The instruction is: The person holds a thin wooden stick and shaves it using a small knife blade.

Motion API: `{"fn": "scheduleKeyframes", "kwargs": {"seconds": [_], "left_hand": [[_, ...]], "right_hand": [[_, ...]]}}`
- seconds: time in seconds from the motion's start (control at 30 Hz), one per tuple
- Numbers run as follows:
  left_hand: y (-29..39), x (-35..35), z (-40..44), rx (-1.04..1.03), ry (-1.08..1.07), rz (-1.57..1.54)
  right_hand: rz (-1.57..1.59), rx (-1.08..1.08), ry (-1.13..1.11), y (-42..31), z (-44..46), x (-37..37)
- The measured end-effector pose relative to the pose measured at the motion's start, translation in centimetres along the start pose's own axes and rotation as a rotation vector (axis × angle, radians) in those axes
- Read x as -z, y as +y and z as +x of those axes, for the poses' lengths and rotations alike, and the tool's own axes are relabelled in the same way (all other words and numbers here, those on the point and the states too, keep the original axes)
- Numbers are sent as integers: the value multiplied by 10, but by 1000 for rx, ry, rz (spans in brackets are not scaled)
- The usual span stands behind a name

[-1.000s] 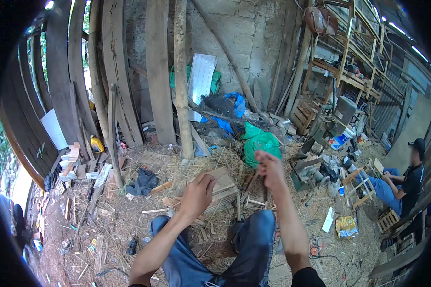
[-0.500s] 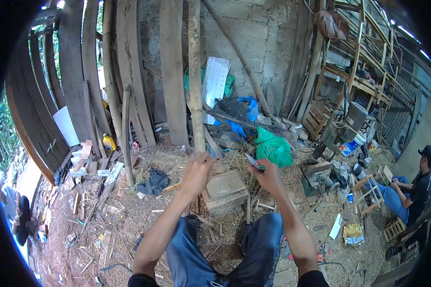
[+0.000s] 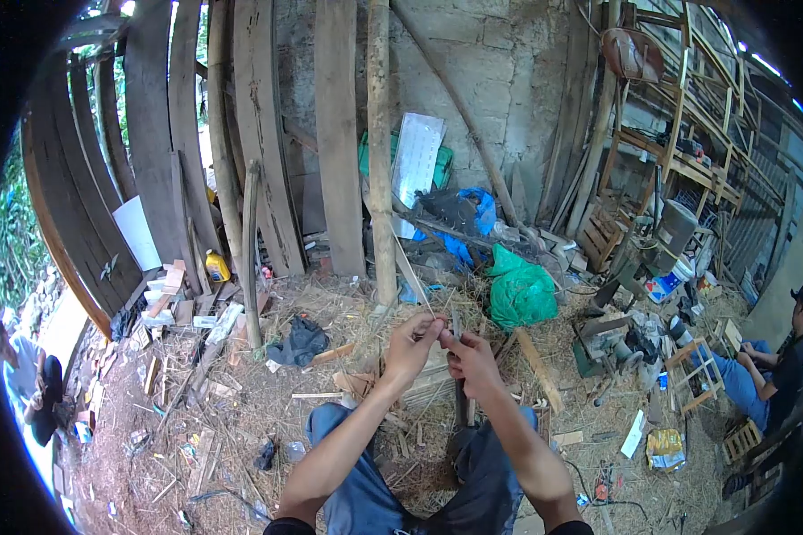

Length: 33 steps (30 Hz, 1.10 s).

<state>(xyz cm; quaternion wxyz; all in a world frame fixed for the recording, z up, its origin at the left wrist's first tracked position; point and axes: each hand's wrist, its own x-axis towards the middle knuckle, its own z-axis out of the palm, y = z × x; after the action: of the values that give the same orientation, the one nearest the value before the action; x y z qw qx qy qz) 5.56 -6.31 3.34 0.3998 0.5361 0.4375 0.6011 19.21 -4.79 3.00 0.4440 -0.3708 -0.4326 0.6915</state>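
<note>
My left hand (image 3: pixel 409 353) and my right hand (image 3: pixel 473 364) meet in front of me, above my knees, with their fingertips almost touching. The right fingers are closed round a small, narrow grey blade-like tool (image 3: pixel 457 323) that points up. The left fingers are pinched together; a thin pale strip seems to rise from them, but what they hold is too small to make out. Behind and below the hands, a pale wooden block (image 3: pixel 419 398) on the ground is mostly hidden by them. A green plastic bag (image 3: pixel 521 291) lies just beyond the right hand.
A wooden post (image 3: pixel 379 160) stands ahead. Black plastic (image 3: pixel 300 342) and a yellow bottle (image 3: pixel 217 267) lie left. At right are a machine (image 3: pixel 674 234), a small wooden frame (image 3: pixel 696 374), a yellow packet (image 3: pixel 665 448) and a seated person (image 3: pixel 781 366). Another person (image 3: pixel 28 366) is at far left.
My hands have come together from apart, the left moving right and the right moving slightly left and down. The view has turned left, so the surroundings appear farther right.
</note>
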Motion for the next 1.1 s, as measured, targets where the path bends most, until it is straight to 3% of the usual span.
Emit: {"fn": "scheduleKeyframes", "kwargs": {"seconds": [0.1,0.17,0.2,0.27,0.5,0.57,0.63,0.8,0.9,1.1], "left_hand": [[-4,0,0,31,9,-112],[-2,4,4,-90,98,49],[4,7,4,-87,97,50],[16,14,5,4,67,82],[12,8,-5,-19,-105,233],[20,8,-12,-178,-52,362],[29,10,-24,-205,-65,456],[27,8,-35,-274,-5,552],[28,-3,-29,-416,61,594],[28,-5,-32,-538,89,707]], "right_hand": [[-37,22,-10,11,6,6],[-411,329,84,12,13,15],[-409,326,85,6,12,18],[-407,394,-81,-17,8,21],[-278,232,-280,-38,3,15],[-316,240,-231,-36,6,24],[-327,244,-72,-49,1,26],[-151,188,-118,-60,-2,38],[-170,125,-318,-36,-13,17],[-219,82,-257,-43,-5,21]]}}
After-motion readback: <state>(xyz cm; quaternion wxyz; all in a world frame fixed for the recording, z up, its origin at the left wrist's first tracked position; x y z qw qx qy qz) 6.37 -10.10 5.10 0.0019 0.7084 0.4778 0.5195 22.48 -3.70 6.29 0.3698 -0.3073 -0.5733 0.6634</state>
